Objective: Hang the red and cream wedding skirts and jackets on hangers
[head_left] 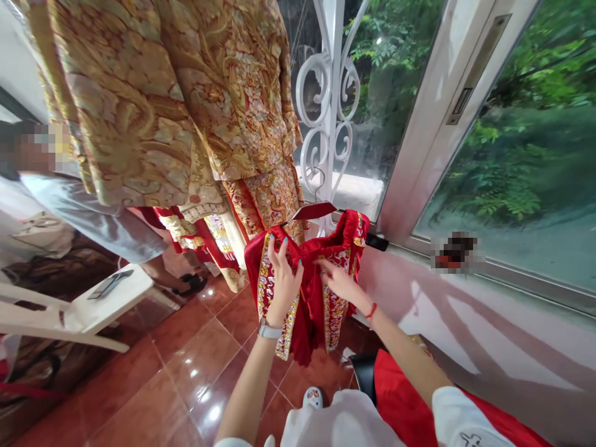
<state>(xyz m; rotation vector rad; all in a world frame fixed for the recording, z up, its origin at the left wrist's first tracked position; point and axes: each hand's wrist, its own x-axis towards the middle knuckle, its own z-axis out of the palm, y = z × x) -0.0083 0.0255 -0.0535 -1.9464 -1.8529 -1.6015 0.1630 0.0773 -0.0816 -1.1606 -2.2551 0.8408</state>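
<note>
A small red garment (307,292) with gold embroidered borders hangs on a red hanger (313,210) hooked to the white scrolled window grille (328,112). My left hand (282,279), with a watch at the wrist, grips the garment's left front edge near the collar, fingers closed on the cloth. On the other side my right hand (339,280), a red string at its wrist, pinches the right front edge. Both hands are at chest height of the garment.
Large gold brocade robes (153,99) hang at upper left. Another person in grey trousers (88,217) stands at left beside a white plastic chair (84,304) with a phone on it. Red fabric (410,397) lies over my lap. Tiled floor below, sliding window at right.
</note>
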